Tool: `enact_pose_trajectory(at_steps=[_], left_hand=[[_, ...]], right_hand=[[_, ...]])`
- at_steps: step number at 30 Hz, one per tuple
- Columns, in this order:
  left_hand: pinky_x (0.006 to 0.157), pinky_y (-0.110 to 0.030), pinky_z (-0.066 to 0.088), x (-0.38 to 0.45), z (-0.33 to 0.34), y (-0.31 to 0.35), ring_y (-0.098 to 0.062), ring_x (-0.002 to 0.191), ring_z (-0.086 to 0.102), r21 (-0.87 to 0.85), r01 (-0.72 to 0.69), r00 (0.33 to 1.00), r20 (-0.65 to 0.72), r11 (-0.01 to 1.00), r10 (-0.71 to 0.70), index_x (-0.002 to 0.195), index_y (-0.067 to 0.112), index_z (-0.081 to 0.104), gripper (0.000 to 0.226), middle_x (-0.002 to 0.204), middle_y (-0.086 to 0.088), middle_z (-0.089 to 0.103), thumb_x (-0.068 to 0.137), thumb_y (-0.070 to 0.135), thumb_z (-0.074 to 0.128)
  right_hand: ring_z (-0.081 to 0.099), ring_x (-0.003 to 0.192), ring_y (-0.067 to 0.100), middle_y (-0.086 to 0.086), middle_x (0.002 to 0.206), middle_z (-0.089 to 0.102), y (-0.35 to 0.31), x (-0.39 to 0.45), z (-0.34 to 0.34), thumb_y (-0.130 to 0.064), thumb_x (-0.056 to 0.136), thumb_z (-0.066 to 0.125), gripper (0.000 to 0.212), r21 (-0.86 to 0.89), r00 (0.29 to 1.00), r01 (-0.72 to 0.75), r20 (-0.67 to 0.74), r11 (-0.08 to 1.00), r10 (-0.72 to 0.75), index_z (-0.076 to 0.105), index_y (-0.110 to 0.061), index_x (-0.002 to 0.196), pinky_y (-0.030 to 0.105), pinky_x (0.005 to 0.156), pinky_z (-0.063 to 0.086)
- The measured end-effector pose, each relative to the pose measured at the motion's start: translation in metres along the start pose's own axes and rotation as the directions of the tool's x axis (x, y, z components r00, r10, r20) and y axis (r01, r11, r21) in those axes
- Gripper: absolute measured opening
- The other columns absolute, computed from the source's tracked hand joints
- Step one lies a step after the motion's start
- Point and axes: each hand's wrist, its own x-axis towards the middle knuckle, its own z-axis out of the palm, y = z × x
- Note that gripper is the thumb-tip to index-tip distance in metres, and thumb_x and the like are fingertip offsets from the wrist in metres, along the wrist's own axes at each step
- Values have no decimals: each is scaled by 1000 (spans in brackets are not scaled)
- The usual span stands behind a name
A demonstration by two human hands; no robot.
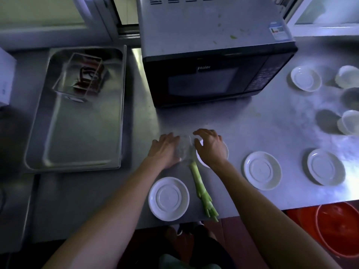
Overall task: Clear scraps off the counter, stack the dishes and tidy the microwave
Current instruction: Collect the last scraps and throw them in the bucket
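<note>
While both hands (165,148) (210,145) cup something clear: five saucers (168,198), one green stalk (202,189)

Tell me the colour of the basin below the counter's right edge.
Orange-red; the basin shows best in the head view, at lower right.
</note>
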Motion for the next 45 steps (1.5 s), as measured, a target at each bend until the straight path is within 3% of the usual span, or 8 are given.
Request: enact_pose_trajectory(at_steps=[5,8,12,23,28,38,45], left_hand=[[106,-54,35,2,8,-2,-30,141,26,-6,24,999,40,1000,-24,149,27,26,98,155,-3,24,70,52,77],[106,-52,33,1,10,-1,-29,140,29,7,26,998,55,1000,-26,150,30,23,104,154,-2,28,66,54,80],[104,-51,34,-1,11,-1,-28,134,39,18,24,1000,-5,1000,-24,151,31,23,101,147,-1,40,68,53,76],[101,-49,35,-8,-17,-7,-27,127,45,18,61,996,-61,998,-60,150,29,26,93,144,0,44,71,47,70],[103,-47,37,-8,-44,-1,-25,128,45,60,-10,988,-155,998,19,152,31,26,95,142,3,46,70,48,71],[105,-46,35,-9,-79,39,-27,132,40,182,-165,967,-163,969,195,156,28,19,100,149,1,38,76,56,73],[102,-45,35,-14,-79,108,-23,132,39,232,-278,941,-130,932,313,154,34,19,100,148,4,38,73,55,74]], right_hand=[[58,117,27,-1,126,69,6,12,5,-18,94,60,26,18,998,43,44,999,-43,69,-21,118,44,99,42],[58,117,28,-1,126,69,9,15,5,-17,94,59,27,18,996,56,66,998,-57,69,-19,119,43,99,41],[57,118,28,0,126,69,12,19,4,-14,94,59,27,25,996,58,65,998,-59,70,-18,118,42,100,39],[56,120,27,0,127,68,6,23,-16,-12,94,58,29,33,999,36,30,999,-37,69,-17,120,40,101,38],[54,122,24,-2,133,64,-1,22,-38,-16,95,58,31,8,1000,-16,4,1000,16,66,-19,125,37,100,35],[52,125,25,-1,135,62,13,-9,-80,-23,97,57,32,-5,984,-130,-120,991,128,63,-21,129,39,100,37],[51,126,27,-2,138,60,61,-60,-114,-23,97,57,33,28,951,-241,-191,970,242,62,-21,129,39,101,36]])
